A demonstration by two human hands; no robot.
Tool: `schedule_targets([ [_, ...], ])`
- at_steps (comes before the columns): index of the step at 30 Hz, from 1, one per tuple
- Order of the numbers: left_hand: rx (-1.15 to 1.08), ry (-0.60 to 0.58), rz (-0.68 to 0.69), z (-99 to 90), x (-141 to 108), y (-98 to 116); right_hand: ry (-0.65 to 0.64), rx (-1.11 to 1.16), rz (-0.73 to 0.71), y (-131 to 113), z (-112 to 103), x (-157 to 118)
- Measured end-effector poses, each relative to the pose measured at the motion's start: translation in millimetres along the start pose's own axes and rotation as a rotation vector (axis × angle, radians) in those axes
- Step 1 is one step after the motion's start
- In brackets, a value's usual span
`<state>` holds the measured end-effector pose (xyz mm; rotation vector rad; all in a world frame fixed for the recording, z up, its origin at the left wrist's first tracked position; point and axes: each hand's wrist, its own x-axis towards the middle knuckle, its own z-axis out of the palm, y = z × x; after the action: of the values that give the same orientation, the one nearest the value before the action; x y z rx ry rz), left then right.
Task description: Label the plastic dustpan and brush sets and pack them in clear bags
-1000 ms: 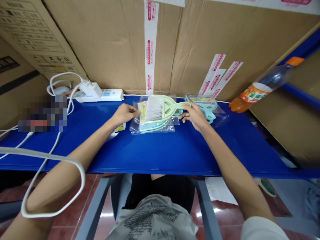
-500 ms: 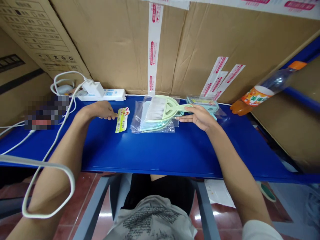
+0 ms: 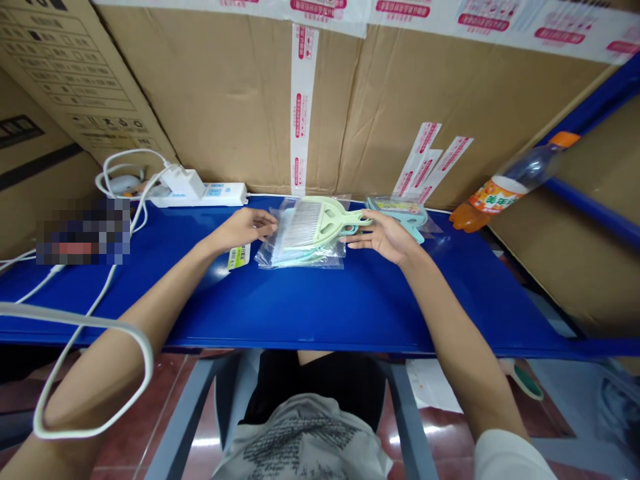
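A light green hand brush (image 3: 306, 223) with white bristles lies over a stack of clear plastic bags (image 3: 327, 259) holding pale blue and green pieces. My right hand (image 3: 393, 239) grips the brush handle at its right end between thumb and index finger, the other fingers stretched out below. At the left edge of the bags, my left hand (image 3: 245, 227) has its fingers apart and slightly bent, at or touching the plastic. Partly under that hand, a yellow and white printed card (image 3: 239, 257) rests on the blue table (image 3: 310, 307).
Another bagged light blue set (image 3: 405, 217) lies behind my right hand. An orange drink bottle (image 3: 505, 190) leans at the right. A power strip (image 3: 225, 193) and white cables (image 3: 107, 287) are at the left, and a cardboard wall (image 3: 240, 100) stands behind.
My left hand has let go of the printed card and moved right to the bags. The right hand keeps its grip on the brush handle. The view has shifted slightly.
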<state>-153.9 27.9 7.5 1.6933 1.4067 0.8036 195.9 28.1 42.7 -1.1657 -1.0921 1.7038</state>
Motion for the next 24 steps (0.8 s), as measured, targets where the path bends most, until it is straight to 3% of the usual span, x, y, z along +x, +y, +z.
schedule_targets([
  [4, -0.095, 0.01, -0.033, 0.7, 1, -2, 0.026, 0.03, -0.084, 7, 12, 3],
  [8, -0.112, 0.163, 0.011, -8.3, 3, -6, 0.007, 0.072, -0.203, 11, 22, 4],
  [12, -0.056, 0.26, -0.076, -19.9, 4, -8, -0.053, 0.109, -0.251, 12, 23, 2],
  [18, -0.03, 0.16, -0.126, -14.3, 2, -7, 0.013, 0.065, -0.196, 15, 20, 3],
  [24, 0.06, 0.074, -0.057, -6.3, 1, -7, 0.056, 0.012, -0.211, 22, 26, 4],
])
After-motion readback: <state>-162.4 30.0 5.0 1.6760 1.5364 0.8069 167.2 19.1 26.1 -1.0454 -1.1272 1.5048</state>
